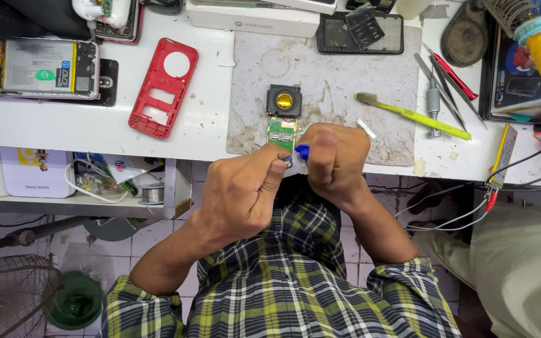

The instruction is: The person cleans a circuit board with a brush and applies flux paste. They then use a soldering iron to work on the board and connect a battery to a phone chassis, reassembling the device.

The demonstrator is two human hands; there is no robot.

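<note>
Both hands pinch a small blue-capped tube (297, 156): left hand (240, 191), right hand (335, 159). A green circuit board (281, 131) lies just beyond on the tabletop (64, 125).

On the worktop (45, 125): one red phone frame (162, 87), one green toothbrush (411, 115), one grey mat (327, 75), one opened phone (36, 67), two hands: left (240, 194), right (334, 158).

Both forearms rise bare from rolled checked sleeves and converge at the worktop's edge; the left hand (239, 191) is curled, thumb and fingertips pinched; the right hand (333, 156) is fisted just beside it, knuckles uppermost.
</note>
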